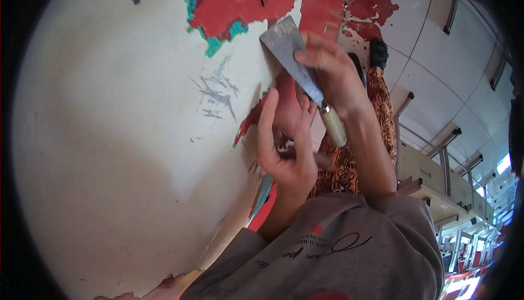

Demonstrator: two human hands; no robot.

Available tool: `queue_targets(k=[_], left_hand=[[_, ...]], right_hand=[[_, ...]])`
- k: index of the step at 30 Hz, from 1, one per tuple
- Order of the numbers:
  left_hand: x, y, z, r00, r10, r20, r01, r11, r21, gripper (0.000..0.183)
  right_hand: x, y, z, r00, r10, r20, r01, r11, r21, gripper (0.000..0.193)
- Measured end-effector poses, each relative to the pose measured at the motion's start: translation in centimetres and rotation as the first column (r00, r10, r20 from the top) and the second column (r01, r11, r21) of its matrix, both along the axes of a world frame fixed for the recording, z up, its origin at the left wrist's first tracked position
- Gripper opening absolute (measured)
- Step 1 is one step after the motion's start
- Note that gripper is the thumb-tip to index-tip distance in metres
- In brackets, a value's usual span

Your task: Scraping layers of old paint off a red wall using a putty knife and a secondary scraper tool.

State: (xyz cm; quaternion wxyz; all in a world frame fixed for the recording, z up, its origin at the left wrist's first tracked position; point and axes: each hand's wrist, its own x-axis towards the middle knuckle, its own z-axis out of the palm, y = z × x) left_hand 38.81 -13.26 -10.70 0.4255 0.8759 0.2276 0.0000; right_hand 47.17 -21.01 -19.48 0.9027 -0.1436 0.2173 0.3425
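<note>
My right hand [335,73] is closed around the metal blade of a scraper [292,54], with the thumb on its face. The blade's wide edge points up and left beside the wall, and its pale handle [333,127] hangs free below the hand. Lower and to the left is my left hand [289,161], its fingers stretched apart near the wall. Between those fingers is a dark gap with a small pale spot that I cannot make out. Peeling red paint [234,8] with green edges borders the off-white wall surface [125,120].
A narrow red paint strip [251,120] clings to the wall beside my left hand. Red flakes [371,6] lie on the tiled floor [420,43]. My patterned orange trouser leg [382,101] and dark shoe [377,53] are below. Metal-framed tables [442,174] stand at the right.
</note>
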Motion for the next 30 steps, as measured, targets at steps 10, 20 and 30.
queue_targets(k=[10,20,30], left_hand=[[5.2,-2.1,-2.9,0.967,0.224,0.124,-0.232,0.971,0.058,0.029],[6.8,-3.0,0.0,0.955,0.295,-0.043,-0.273,0.924,0.269,0.022],[8.0,-2.9,-0.4,0.974,0.218,-0.057,-0.176,0.893,0.414,0.03]], right_hand=[[-0.9,3.1,-1.3,0.985,-0.108,0.136,0.121,0.988,-0.093,0.03],[-2.2,3.0,-0.3,0.996,-0.083,-0.037,0.087,0.985,0.151,0.027],[-2.1,3.4,0.7,0.994,-0.066,-0.084,0.075,0.99,0.116,0.026]])
